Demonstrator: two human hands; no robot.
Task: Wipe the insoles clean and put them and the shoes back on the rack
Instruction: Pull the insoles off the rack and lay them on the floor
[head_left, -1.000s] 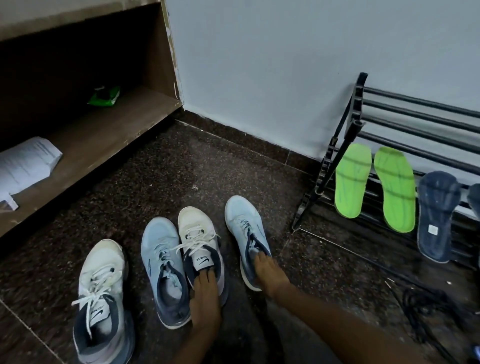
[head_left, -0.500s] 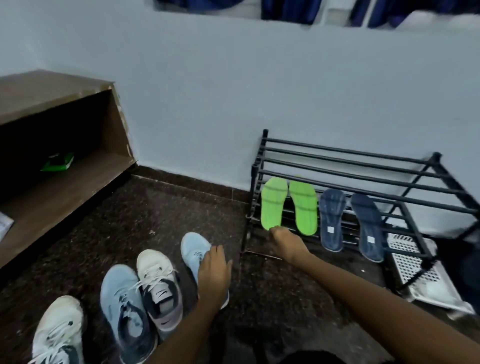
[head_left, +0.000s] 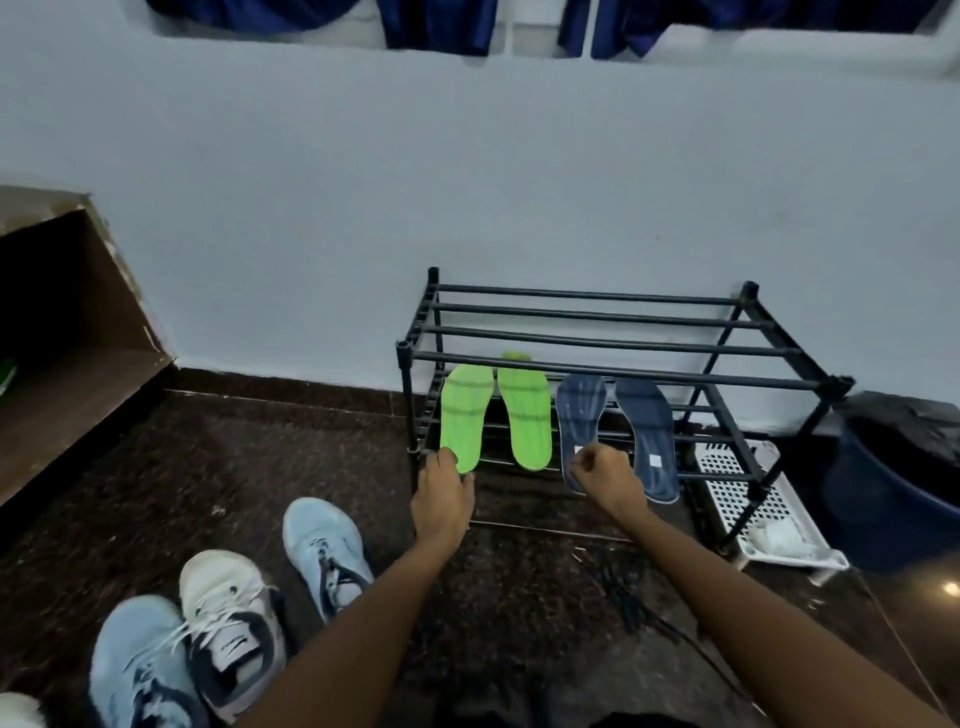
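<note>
Two lime-green foam insoles (head_left: 466, 415) and two navy foam insoles (head_left: 645, 431) lean on the lower bars of the black tubular shoe rack (head_left: 597, 299). The left hand (head_left: 441, 493) meets the green heel at the rack's left end, and the right hand (head_left: 608, 475) curls its fingers (head_left: 587, 460) at a navy heel; whether either hand grips cannot be told. A careless tug could drop insoles through the rack's gaps.

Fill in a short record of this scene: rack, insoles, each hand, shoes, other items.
Rack: black rack against the wall
Insoles: green pair and navy pair on its lower tier
Left hand: touches heel of left green insole; grip unclear
Right hand: fingers curled on heel of left navy insole
Shoes: two light blue shoes, one white shoe, on the floor
Other: white tray, blue bucket at rack's right end
</note>
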